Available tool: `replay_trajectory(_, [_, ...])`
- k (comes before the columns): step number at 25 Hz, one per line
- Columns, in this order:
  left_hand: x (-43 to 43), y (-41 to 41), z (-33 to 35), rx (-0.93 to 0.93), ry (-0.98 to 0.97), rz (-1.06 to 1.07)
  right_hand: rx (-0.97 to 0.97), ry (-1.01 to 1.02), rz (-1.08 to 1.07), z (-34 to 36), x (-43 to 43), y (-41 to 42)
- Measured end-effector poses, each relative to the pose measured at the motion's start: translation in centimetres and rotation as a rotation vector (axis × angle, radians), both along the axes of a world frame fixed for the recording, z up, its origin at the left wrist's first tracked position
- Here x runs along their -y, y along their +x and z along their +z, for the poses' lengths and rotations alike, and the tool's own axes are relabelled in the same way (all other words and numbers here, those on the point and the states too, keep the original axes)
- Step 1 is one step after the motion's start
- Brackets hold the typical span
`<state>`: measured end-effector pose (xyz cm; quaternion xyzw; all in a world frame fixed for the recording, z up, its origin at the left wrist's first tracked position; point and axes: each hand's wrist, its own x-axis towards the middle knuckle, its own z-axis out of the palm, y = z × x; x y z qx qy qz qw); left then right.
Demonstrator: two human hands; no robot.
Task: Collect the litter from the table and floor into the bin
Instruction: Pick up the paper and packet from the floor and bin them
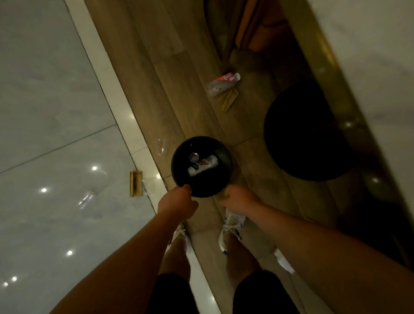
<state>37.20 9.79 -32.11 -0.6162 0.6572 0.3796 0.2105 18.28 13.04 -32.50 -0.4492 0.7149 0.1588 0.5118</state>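
Observation:
A round black bin (pixel 180 158) stands on the wooden floor in front of my feet, with a white plastic bottle (pixel 203 166) and a can (pixel 194 157) inside. My left hand (pixel 178 200) grips the near rim of the bin. My right hand (pixel 241 198) is closed at the bin's near right side; its contact with the rim is hidden. Litter lies on the floor: a clear bottle with a red label (pixel 223 82), a brown paper piece (pixel 229 99), a clear plastic cup (pixel 161 145), and a brown cardboard piece (pixel 136 183) on the tiles.
A round black stool or table base (pixel 304 131) stands right of the bin. A marble table edge with gold trim (pixel 364 78) runs along the right. An orange-brown seat (pixel 259 24) sits at the top. Glossy white tiles (pixel 45 116) cover the left.

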Motion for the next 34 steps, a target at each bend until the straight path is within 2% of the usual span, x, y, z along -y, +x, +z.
replay_trajectory(5, [-4.8, 1.7, 10.5, -0.075, 0.124, -0.041, 0.066, -0.019, -0.292, 11.1, -6.6, -0.8])
replay_trajectory(9, [-8.1, 4.6, 15.8, -0.111, 0.217, -0.174, 0.047, -0.129, -0.677, 18.4, -14.5, -0.1])
replay_trajectory(11, [-9.1, 5.6, 17.5, -0.086, 0.211, -0.283, -0.024, -0.143, -0.840, 21.0, -19.0, 1.0])
replay_trajectory(14, [-10.7, 5.9, 19.2, -0.088, 0.208, -0.356, -0.101, -0.083, -0.932, 23.0, -26.0, 2.8])
replay_trajectory(20, [-13.7, -3.0, 21.7, -0.121, 0.129, -0.615, -0.087, 0.039, -1.152, 23.9, -37.8, 2.8])
replay_trajectory(24, [-19.2, -10.8, 21.6, -0.095, 0.065, -0.813, -0.082, -0.034, -1.288, 22.4, -45.0, 0.1])
replay_trajectory(29, [-29.6, -16.2, 20.0, -0.027, 0.018, -0.877, -0.046, -0.091, -1.323, 19.0, -53.2, -5.2])
replay_trajectory(34, [-35.5, -20.2, 17.2, -0.045, 0.066, -0.920, -0.052, -0.068, -1.301, 15.2, -57.6, -9.9])
